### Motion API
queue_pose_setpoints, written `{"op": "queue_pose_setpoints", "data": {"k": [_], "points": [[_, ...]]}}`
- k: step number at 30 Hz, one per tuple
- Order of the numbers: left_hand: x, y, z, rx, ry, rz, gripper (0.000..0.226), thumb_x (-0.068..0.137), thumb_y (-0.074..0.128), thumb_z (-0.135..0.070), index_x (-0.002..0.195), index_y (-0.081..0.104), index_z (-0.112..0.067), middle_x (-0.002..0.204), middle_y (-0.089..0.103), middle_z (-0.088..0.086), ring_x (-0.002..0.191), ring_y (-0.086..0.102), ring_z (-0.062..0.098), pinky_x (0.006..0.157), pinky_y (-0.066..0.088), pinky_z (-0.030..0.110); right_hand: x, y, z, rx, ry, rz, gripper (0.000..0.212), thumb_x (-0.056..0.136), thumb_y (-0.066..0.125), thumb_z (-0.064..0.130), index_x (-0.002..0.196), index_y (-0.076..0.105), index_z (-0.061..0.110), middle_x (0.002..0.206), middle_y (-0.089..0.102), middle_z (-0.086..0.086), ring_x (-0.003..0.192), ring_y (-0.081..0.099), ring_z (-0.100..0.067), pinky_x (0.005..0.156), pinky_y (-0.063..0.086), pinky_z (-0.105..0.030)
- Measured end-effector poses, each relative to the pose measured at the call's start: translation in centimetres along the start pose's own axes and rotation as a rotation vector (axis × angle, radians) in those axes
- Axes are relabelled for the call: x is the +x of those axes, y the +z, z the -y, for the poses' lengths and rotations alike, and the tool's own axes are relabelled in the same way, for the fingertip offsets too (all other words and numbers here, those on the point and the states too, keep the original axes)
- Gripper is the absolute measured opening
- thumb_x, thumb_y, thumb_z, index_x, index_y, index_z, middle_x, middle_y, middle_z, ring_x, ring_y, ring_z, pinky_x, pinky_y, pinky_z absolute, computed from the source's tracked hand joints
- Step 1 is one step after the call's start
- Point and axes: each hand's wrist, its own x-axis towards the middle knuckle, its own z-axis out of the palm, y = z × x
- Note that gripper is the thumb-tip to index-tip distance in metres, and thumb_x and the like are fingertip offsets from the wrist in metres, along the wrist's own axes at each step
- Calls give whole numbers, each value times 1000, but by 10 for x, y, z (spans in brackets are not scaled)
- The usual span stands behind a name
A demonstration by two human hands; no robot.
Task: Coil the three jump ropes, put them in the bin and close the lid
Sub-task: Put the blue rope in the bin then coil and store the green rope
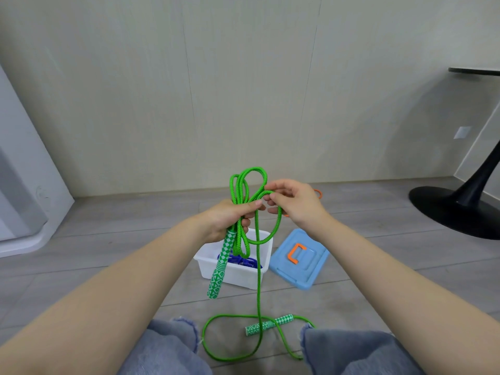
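My left hand (232,217) grips a bundle of loops of the green jump rope (259,282), with one green-and-white handle (219,266) hanging below the fist. My right hand (290,203) pinches a loop of the same rope just right of the bundle. The rest of the rope trails down to the floor, where its second handle (269,324) lies between my knees. A white bin (232,274) stands open on the floor beneath my hands, with a blue jump rope (243,261) coiled inside. The blue lid (299,259) with an orange handle lies flat right of the bin. An orange rope (318,193) peeks out behind my right hand.
A black pedestal table base (454,209) stands at the right by the wall. A white appliance or cabinet (24,185) fills the left edge. The floor is grey planks, and my knees in jeans (173,347) sit at the bottom.
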Motion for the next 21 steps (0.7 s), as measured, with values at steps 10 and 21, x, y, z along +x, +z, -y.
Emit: {"op": "queue_pose_setpoints", "data": {"k": [10,21], "points": [[-8,6,-9,-227,110,98,19,97,51,-27,91,61,-13,52,28,-9,44,29,6,45,32,16,3,-11,-9,237,363,153,33,93,53,7,126,54,7,95,66,-11,75,67,-20,70,58,-35],[-11,1,-12,-315,127,165,26,92,52,-33,103,61,-12,55,26,-8,43,28,4,44,33,16,-19,-26,-24,-82,467,632,23,99,50,19,89,70,21,74,59,-2,77,64,-22,89,52,-41]]}}
